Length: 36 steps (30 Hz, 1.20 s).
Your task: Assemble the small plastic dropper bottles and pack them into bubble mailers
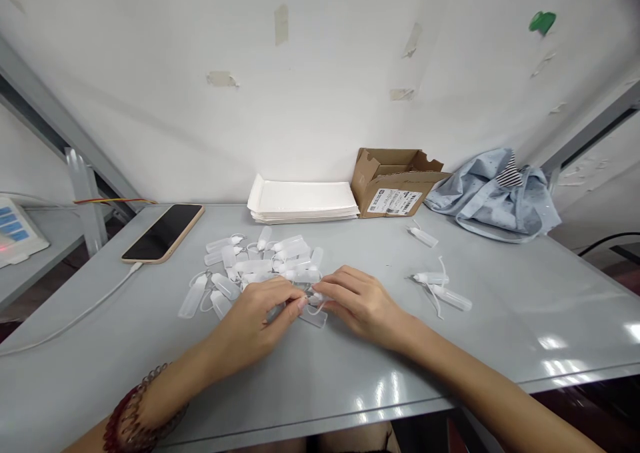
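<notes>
Both hands meet over the table, just in front of a pile of small translucent dropper bottles (253,265) with white caps and thin straps. My right hand (357,300) is closed, its fingers pinching a dropper bottle (316,300) near its white neck. Thumb and forefinger of my left hand (267,310) press together right beside that neck; what lies between them is too small to make out. Under the fingertips another translucent bottle (315,318) lies partly covered. Further right, a pair of bottles (445,291) with loose straps and a single bottle (424,236) lie apart from the pile.
A phone (164,233) with a white charging cable (80,316) lies at the left. Against the wall stand a stack of white trays (305,200), an opened cardboard box (395,190) and a light blue cloth bag (500,200). The grey table (500,346) ends close to my body.
</notes>
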### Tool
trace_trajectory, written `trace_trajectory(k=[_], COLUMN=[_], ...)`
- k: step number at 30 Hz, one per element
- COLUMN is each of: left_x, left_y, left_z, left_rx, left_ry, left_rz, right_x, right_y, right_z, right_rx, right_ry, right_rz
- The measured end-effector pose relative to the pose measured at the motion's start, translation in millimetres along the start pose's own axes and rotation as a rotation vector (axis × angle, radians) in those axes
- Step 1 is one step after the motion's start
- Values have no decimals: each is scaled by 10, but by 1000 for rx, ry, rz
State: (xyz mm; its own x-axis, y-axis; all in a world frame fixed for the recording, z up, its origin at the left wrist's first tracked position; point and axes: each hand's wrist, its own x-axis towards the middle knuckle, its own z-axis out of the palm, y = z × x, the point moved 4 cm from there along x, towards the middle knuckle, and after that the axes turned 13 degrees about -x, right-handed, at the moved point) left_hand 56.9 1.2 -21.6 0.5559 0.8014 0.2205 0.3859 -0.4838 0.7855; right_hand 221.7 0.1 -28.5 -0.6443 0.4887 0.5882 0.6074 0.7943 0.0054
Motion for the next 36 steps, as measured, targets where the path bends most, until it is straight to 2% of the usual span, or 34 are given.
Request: trace_trajectory(k=[11,18,27,36], left_x=[-4,1,-21,-37], left_y=[0,12,42,23], left_z=[37,45,52,92], left_rx=[14,10,16,98], left_ry=[-57,-37,-15,-9], left_rz=[9,61,114,159], right_x=[3,27,39,33], right_y=[-65,-144,-229,-231], right_z=[-54,-74,-90,-52], right_rx=[-81,-137,-226,-212], right_ry=[7,27,120,103], right_rz=[-101,-131,-176,-156])
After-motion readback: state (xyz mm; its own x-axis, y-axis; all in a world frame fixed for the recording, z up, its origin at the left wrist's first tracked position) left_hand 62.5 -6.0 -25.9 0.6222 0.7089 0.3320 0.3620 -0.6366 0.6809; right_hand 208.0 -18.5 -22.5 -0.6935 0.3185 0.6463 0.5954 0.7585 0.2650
